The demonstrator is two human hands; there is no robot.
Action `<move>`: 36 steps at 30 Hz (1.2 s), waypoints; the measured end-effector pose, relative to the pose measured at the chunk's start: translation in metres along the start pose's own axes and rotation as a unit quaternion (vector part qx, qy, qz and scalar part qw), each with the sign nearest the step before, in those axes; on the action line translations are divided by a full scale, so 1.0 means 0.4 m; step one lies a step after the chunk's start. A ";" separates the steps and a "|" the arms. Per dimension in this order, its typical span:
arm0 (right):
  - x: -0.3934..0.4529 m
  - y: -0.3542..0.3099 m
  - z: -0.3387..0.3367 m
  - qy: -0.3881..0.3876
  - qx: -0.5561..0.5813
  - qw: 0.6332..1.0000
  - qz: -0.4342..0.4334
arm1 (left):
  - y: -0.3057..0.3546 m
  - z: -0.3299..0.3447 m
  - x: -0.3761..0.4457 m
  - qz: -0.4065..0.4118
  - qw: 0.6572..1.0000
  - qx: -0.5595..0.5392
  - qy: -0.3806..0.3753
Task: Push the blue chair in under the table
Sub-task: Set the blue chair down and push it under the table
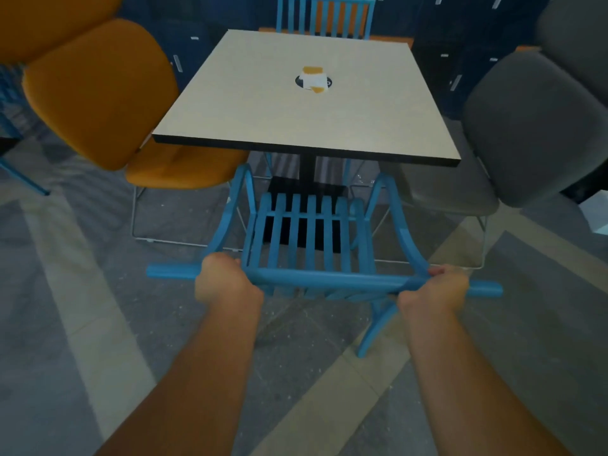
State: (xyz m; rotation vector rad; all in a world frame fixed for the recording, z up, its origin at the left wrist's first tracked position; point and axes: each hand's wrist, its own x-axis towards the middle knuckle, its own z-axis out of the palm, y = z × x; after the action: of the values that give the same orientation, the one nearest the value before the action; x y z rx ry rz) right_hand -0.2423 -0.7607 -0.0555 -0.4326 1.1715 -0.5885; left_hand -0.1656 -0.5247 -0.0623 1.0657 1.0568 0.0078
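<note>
A blue slatted chair (309, 232) with curved armrests stands in front of me, facing a square beige table (263, 106) with a dark edge. The front of its seat and armrests reach just under the table's near edge; the seat's rear and the backrest stay outside. My left hand (223, 281) grips the left part of the chair's top back rail. My right hand (434, 287) is closed around the right part of the same rail. Both arms stretch forward from the bottom of the view.
An orange padded chair (98, 93) stands at the table's left side, a grey padded chair (533, 126) at its right. Another blue slatted chair (325, 14) sits at the far side. A small white and orange item (314, 79) lies mid-table. The black pedestal (307, 169) is under the table.
</note>
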 end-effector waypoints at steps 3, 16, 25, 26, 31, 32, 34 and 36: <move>0.012 0.006 -0.047 -0.023 -0.044 0.999 0.012 | -0.013 -0.028 0.000 0.000 0.999 0.033 0.021; -0.005 -0.046 -0.169 -0.183 -0.076 0.973 0.118 | -0.019 -0.143 -0.008 -0.045 0.992 0.002 -0.122; -0.035 -0.028 -0.137 -0.193 -0.066 0.970 0.129 | 0.039 -0.130 0.027 -0.027 0.986 0.034 -0.159; -0.033 -0.028 -0.134 -0.191 -0.068 0.971 0.127 | 0.040 -0.129 0.032 -0.027 0.986 0.037 -0.160; -0.028 -0.024 -0.146 -0.203 -0.072 0.971 0.105 | 0.038 -0.135 0.038 -0.019 0.984 0.047 -0.168; -0.026 -0.022 -0.156 -0.211 -0.068 0.970 0.103 | 0.034 -0.143 0.040 -0.019 0.984 0.051 -0.171; -0.021 -0.016 -0.177 -0.223 -0.054 0.968 0.104 | 0.028 -0.158 0.045 -0.022 0.982 0.055 -0.181; -0.025 -0.008 -0.196 -0.216 -0.040 0.971 0.100 | 0.024 -0.178 0.051 -0.027 0.982 0.051 -0.178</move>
State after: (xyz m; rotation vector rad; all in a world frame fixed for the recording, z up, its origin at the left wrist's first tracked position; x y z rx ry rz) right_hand -0.3195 -0.7581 -0.0728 -0.4774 0.8096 -0.2537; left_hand -0.2005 -0.4599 -0.0747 1.0823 0.7666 -0.2758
